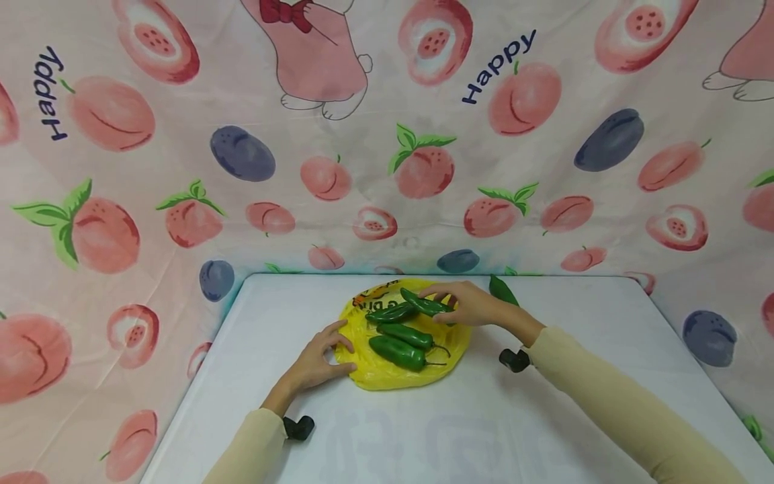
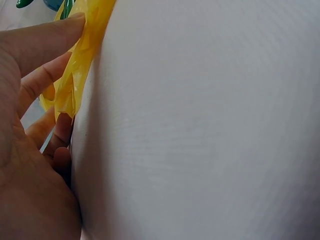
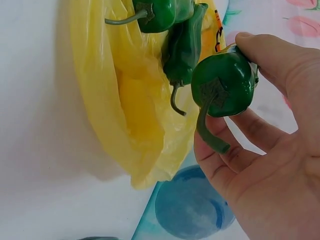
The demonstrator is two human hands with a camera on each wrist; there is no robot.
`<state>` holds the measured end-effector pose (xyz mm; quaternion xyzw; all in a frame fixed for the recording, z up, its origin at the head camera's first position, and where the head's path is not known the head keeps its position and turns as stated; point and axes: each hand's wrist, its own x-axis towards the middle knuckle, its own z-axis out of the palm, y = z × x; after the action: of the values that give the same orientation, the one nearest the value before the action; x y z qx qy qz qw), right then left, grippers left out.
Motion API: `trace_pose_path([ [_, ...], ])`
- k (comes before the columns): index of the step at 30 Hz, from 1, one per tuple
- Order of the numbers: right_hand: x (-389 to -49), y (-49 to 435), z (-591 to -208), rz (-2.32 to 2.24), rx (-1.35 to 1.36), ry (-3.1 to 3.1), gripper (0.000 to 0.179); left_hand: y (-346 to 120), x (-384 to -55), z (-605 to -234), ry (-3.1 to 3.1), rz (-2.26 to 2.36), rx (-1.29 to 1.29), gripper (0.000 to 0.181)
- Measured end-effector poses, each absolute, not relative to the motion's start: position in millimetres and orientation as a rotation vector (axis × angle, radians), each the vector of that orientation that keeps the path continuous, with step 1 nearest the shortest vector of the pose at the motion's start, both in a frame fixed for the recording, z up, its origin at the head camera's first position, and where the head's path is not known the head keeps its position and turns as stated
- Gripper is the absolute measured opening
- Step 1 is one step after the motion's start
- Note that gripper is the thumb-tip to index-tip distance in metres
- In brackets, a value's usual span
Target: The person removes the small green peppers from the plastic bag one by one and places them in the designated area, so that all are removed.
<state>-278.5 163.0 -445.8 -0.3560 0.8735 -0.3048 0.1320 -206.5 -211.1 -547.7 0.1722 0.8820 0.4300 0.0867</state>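
Note:
My right hand [image 1: 465, 302] holds a glossy green pepper [image 3: 222, 82] between thumb and fingers, above the back of a yellow plastic bag [image 1: 363, 376]. Its curved stem points toward the palm in the right wrist view. Three more green peppers lie on the bag: one long pepper [image 1: 390, 314] close to the held one, a second pepper [image 1: 404, 334] in the middle, and a thicker pepper [image 1: 396, 353] nearest the front. At the bag's left edge, my left hand [image 1: 314, 359] grips the crumpled plastic with thumb and bent fingers. Some of those fingertips are hidden behind the plastic.
The bag lies toward the back of a white table [image 1: 242, 376]. A dark green, leaf-shaped thing [image 1: 502, 290] lies by the table's back edge, right of the bag. Behind the table hangs a fruit-printed cloth [image 1: 363, 134]. Both wrists carry small black cameras.

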Motion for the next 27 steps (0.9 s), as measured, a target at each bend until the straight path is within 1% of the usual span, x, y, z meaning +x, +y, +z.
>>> trace_pose_path([
  [5,-278,171,-444,-0.924,-1.055,2.535,0.052,-211,-206,-547,2.62,1.278,0.501,0.025],
  [15,-275,191,-435,-0.958,-0.956,2.589,0.051,-211,-206,-547,2.624,1.265,0.483,0.027],
  [27,-274,219,-427,-0.94,-0.897,2.639,0.055,-211,-206,-547,2.632,1.258,0.486,0.027],
])
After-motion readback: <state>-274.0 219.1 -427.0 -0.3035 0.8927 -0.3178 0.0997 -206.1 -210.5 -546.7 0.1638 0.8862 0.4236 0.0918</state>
